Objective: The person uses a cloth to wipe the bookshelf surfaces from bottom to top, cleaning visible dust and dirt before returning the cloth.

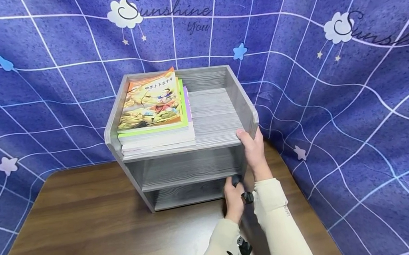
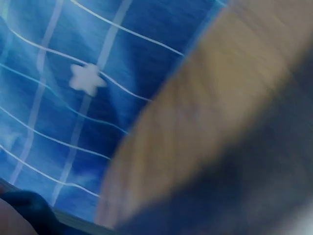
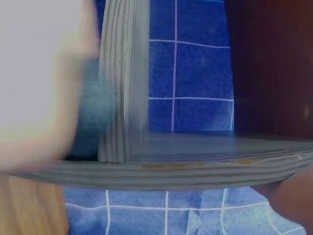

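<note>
A grey wood-grain shelf unit (image 1: 210, 111) stands on the brown table, its side panels rising above the top shelf. My right hand (image 1: 255, 151) grips the front of the right side panel, thumb on the inner side. Lower down, my left hand (image 1: 234, 199) holds a dark blue-green, cloth-like bundle (image 1: 236, 180) against the right side panel near the lower shelf. In the right wrist view the bundle (image 3: 93, 107) lies beside a grey board edge, partly hidden by a blurred pale hand. Only a corner of the bundle (image 2: 29, 210) shows in the left wrist view.
A stack of books (image 1: 152, 107) lies on the left of the top shelf, an illustrated orange-edged one uppermost. Brown table (image 1: 90, 232) surrounds the unit. Blue gridded curtains (image 1: 351, 112) hang behind and to the right, close to the table's edge.
</note>
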Demonstrator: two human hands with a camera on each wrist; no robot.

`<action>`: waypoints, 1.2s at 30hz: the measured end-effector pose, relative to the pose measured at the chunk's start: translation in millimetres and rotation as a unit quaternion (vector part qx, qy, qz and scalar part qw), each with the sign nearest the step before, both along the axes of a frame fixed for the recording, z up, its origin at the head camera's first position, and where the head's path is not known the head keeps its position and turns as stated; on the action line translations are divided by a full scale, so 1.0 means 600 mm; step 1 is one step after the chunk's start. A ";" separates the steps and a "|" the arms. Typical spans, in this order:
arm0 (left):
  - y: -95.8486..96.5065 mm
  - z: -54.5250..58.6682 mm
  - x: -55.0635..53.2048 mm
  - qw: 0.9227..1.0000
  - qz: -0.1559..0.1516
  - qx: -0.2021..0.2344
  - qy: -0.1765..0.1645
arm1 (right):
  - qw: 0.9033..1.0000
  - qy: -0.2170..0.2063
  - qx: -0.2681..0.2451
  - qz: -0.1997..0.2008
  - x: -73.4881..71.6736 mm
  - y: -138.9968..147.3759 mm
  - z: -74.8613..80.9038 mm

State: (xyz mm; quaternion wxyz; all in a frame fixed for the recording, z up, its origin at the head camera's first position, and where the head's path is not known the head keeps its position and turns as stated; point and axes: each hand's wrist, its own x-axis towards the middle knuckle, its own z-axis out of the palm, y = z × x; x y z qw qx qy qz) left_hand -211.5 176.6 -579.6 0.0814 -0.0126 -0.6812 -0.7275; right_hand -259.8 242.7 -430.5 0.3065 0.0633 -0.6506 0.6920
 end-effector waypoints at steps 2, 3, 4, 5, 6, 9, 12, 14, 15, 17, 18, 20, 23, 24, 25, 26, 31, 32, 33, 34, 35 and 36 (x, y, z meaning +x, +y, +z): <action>-0.002 0.006 0.000 1.000 -0.012 0.010 0.010 | 1.000 -0.001 0.005 -0.001 0.001 0.001 0.000; -0.003 0.006 0.000 1.000 -0.018 0.011 0.013 | 1.000 -0.001 0.008 0.000 0.001 0.002 0.000; -0.004 0.004 -0.001 1.000 -0.021 0.004 0.016 | 1.000 -0.003 0.011 0.002 0.002 0.002 0.000; -0.005 0.003 -0.001 0.999 -0.027 -0.001 0.017 | 1.000 -0.004 0.012 0.003 0.002 0.003 0.000; -0.006 0.002 -0.002 0.999 -0.030 -0.015 0.018 | 1.000 -0.003 0.014 0.003 0.002 0.003 0.000; -0.007 -0.001 -0.006 0.997 -0.035 -0.071 0.022 | 1.000 0.001 0.011 0.004 0.001 0.006 0.002; -0.005 -0.006 -0.012 0.992 -0.029 -0.118 0.026 | 1.000 0.002 0.006 0.006 0.000 0.007 0.005; -0.007 -0.010 -0.016 0.989 -0.025 -0.143 0.030 | 1.000 -0.002 0.005 0.008 -0.001 0.007 0.006; -0.008 -0.013 -0.017 0.986 -0.025 -0.162 0.032 | 1.000 -0.005 0.005 0.007 -0.001 0.006 0.006; -0.013 -0.019 -0.020 0.977 -0.031 -0.206 0.036 | 1.000 -0.014 0.005 0.005 0.000 0.006 0.006; -0.015 -0.022 -0.022 0.971 -0.035 -0.235 0.040 | 1.000 -0.017 0.005 0.002 0.000 0.006 0.006; -0.020 -0.033 -0.025 0.953 -0.046 -0.295 0.051 | 1.000 -0.021 0.003 -0.001 0.001 0.006 0.006; -0.026 -0.057 -0.028 0.930 -0.059 -0.357 0.069 | 1.000 -0.025 0.003 -0.006 0.003 0.004 0.004; -0.028 -0.065 -0.028 0.926 -0.059 -0.365 0.075 | 1.000 -0.027 0.003 -0.005 0.003 0.002 0.004; -0.028 -0.073 -0.028 0.926 -0.061 -0.365 0.077 | 1.000 -0.031 0.005 -0.004 0.003 0.002 0.003; -0.029 -0.079 -0.029 0.929 -0.063 -0.356 0.077 | 0.999 -0.032 0.006 -0.002 0.003 0.001 0.002; -0.022 -0.092 -0.033 0.958 -0.068 -0.271 0.066 | 1.000 -0.026 0.008 0.007 0.000 0.002 0.001; -0.019 -0.093 -0.033 0.963 -0.072 -0.252 0.062 | 1.000 -0.023 0.006 0.005 0.000 0.003 0.002; -0.015 -0.093 -0.033 0.967 -0.078 -0.236 0.055 | 1.000 -0.022 0.004 0.003 0.001 0.004 0.002; -0.013 -0.093 -0.033 0.970 -0.081 -0.223 0.048 | 1.000 -0.023 0.001 0.003 0.001 0.003 0.002; -0.010 -0.093 -0.033 0.973 -0.085 -0.210 0.038 | 1.000 -0.024 0.001 0.003 0.001 0.003 0.003; -0.009 -0.093 -0.032 0.976 -0.088 -0.199 0.030 | 1.000 -0.026 0.000 0.004 0.002 0.003 0.003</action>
